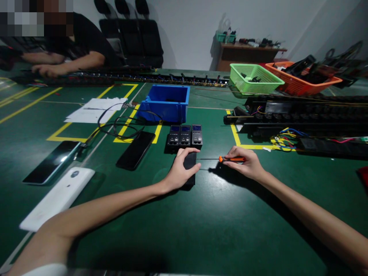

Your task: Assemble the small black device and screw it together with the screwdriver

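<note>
My left hand (pixel 184 168) is closed around a small black box (pixel 190 162), with fingers over its far edge and the thumb along its near right side. In my right hand (pixel 244 163) is a screwdriver with an orange and black handle (pixel 233 159), pinched between thumb and fingers. Its thin shaft (pixel 208 158) lies level and points left at the box's right side. Whether the tip touches the box I cannot tell. Just beyond my left hand stand three black modules (pixel 185 135) in a row, each with a small dark blue screen.
Left lie phones (pixel 136 150), a white power bank-like slab (pixel 59 197), a cable (pixel 119 126) and papers (pixel 93 110). A blue bin (pixel 165 103) stands behind the modules. Green (pixel 255 78) and orange (pixel 304 78) baskets and black rails with wires (pixel 290 115) are right. Another person sits far left.
</note>
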`<state>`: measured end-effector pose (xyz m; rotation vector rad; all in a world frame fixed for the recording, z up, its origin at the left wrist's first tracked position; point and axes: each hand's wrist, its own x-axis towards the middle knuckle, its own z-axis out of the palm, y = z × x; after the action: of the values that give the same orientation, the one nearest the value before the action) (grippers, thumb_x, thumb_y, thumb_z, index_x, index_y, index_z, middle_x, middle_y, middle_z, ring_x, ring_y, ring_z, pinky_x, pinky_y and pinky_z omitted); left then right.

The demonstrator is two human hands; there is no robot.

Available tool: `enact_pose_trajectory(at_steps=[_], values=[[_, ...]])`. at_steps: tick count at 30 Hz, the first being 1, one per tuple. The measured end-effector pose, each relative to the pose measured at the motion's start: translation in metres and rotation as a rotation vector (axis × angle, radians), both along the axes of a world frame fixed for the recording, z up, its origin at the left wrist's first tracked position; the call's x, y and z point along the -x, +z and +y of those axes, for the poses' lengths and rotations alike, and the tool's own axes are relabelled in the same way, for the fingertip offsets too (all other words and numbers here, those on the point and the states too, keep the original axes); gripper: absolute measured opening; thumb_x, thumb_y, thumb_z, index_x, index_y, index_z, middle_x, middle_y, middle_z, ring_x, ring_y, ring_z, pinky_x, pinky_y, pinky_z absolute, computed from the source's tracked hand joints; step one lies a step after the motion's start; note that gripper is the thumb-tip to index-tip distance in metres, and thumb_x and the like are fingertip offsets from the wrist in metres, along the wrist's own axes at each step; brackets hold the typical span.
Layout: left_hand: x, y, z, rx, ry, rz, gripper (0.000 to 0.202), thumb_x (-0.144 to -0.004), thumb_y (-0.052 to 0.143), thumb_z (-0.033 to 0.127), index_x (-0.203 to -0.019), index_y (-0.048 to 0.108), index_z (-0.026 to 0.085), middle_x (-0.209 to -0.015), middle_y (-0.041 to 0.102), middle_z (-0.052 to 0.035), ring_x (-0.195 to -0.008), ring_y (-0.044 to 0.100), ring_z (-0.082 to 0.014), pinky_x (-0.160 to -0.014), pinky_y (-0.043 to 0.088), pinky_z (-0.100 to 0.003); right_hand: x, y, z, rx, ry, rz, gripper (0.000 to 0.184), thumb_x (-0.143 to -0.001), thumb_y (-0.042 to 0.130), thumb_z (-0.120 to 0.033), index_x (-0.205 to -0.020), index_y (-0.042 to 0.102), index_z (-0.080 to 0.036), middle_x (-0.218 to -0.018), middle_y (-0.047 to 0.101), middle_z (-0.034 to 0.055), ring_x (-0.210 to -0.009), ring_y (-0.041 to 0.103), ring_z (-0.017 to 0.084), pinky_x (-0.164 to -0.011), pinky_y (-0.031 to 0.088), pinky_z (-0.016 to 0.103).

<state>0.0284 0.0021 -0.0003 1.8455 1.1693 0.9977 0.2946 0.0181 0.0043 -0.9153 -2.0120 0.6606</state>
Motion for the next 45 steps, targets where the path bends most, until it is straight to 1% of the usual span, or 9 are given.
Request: enact_pose_trajectory(at_steps=[5, 10, 13, 18, 20, 23, 26, 34, 45], values=[[0.000, 0.000, 0.000, 0.000, -0.005, 0.013, 0.035, -0.081, 0.061, 0.023, -0.116, 0.056, 0.025, -0.102, 0.052, -0.0033, -0.093, 0.052, -0.0189, -0.088, 0.043, -0.035, 0.001, -0.002, -0.001, 0.074, -0.026, 0.033, 0.016, -0.074, 0.076, -0.030, -0.080, 0.067, -0.019, -0.076, 0.067, 0.0046, -0.067, 0.063, 0.017, -0.060, 0.048, 0.029], [0.000, 0.001, 0.000, -0.003, -0.004, 0.012, 0.036, -0.081, 0.061, 0.024, -0.117, 0.056, 0.025, -0.101, 0.053, -0.0034, -0.093, 0.052, -0.0192, -0.088, 0.043, -0.036, 0.005, -0.003, -0.004, 0.252, -0.095, 0.091, 0.023, -0.071, 0.078, -0.035, -0.076, 0.065, -0.017, -0.077, 0.068, 0.0049, -0.062, 0.060, 0.014, -0.053, 0.046, 0.025], [0.001, 0.001, 0.000, -0.004, -0.003, 0.011, 0.037, -0.081, 0.061, 0.025, -0.118, 0.055, 0.025, -0.101, 0.053, -0.0034, -0.093, 0.052, -0.0192, -0.089, 0.043, -0.035, 0.008, 0.000, -0.007, 0.383, -0.133, 0.126, 0.027, -0.069, 0.079, -0.037, -0.075, 0.063, -0.015, -0.076, 0.069, 0.0047, -0.048, 0.052, 0.008, -0.041, 0.039, 0.020], [0.001, 0.001, 0.000, -0.013, 0.007, 0.023, 0.035, -0.081, 0.060, 0.022, -0.116, 0.056, 0.024, -0.101, 0.052, -0.0033, -0.093, 0.052, -0.0191, -0.089, 0.042, -0.035, 0.013, 0.006, -0.009, 0.608, -0.141, 0.177, 0.030, -0.072, 0.076, -0.041, -0.076, 0.061, -0.015, -0.058, 0.062, -0.0008, -0.034, 0.038, 0.004, -0.030, 0.025, 0.017], [0.001, 0.000, 0.000, -0.016, 0.012, 0.021, 0.035, -0.080, 0.060, 0.020, -0.115, 0.056, 0.024, -0.101, 0.053, -0.0033, -0.094, 0.052, -0.0192, -0.090, 0.042, -0.036, 0.015, 0.007, -0.008, 0.641, -0.121, 0.176, 0.029, -0.073, 0.075, -0.041, -0.077, 0.060, -0.016, -0.057, 0.061, -0.0017, -0.034, 0.039, 0.004, -0.030, 0.027, 0.017], [0.000, 0.000, 0.000, -0.019, 0.015, 0.015, 0.034, -0.080, 0.059, 0.020, -0.114, 0.056, 0.024, -0.103, 0.054, -0.0034, -0.096, 0.052, -0.0194, -0.092, 0.042, -0.036, 0.015, 0.007, -0.007, 0.612, -0.090, 0.148, 0.027, -0.074, 0.074, -0.038, -0.082, 0.061, -0.016, -0.065, 0.063, -0.0001, -0.044, 0.052, 0.008, -0.040, 0.042, 0.020], [0.000, -0.001, 0.001, -0.017, 0.016, 0.014, 0.034, -0.080, 0.059, 0.020, -0.113, 0.056, 0.024, -0.105, 0.054, -0.0035, -0.096, 0.052, -0.0195, -0.093, 0.042, -0.037, 0.012, 0.005, -0.005, 0.485, -0.072, 0.122, 0.028, -0.072, 0.075, -0.031, -0.091, 0.059, -0.017, -0.079, 0.066, 0.0020, -0.062, 0.062, 0.012, -0.057, 0.052, 0.025], [0.001, -0.001, 0.001, -0.013, 0.013, 0.014, 0.033, -0.081, 0.059, 0.019, -0.114, 0.056, 0.023, -0.106, 0.054, -0.0037, -0.097, 0.052, -0.0192, -0.094, 0.041, -0.036, 0.000, -0.003, -0.001, 0.195, 0.001, 0.091, 0.016, -0.075, 0.075, -0.027, -0.080, 0.062, -0.019, -0.082, 0.066, 0.0046, -0.073, 0.063, 0.017, -0.065, 0.051, 0.029], [0.001, 0.000, 0.000, -0.016, 0.007, 0.026, 0.033, -0.081, 0.059, 0.019, -0.113, 0.055, 0.023, -0.105, 0.053, -0.0037, -0.095, 0.052, -0.0189, -0.091, 0.042, -0.035, 0.004, 0.002, -0.006, 0.221, -0.040, -0.010, 0.019, -0.078, 0.072, -0.033, -0.089, 0.072, -0.018, -0.085, 0.073, 0.0075, -0.072, 0.067, 0.018, -0.064, 0.052, 0.029]])
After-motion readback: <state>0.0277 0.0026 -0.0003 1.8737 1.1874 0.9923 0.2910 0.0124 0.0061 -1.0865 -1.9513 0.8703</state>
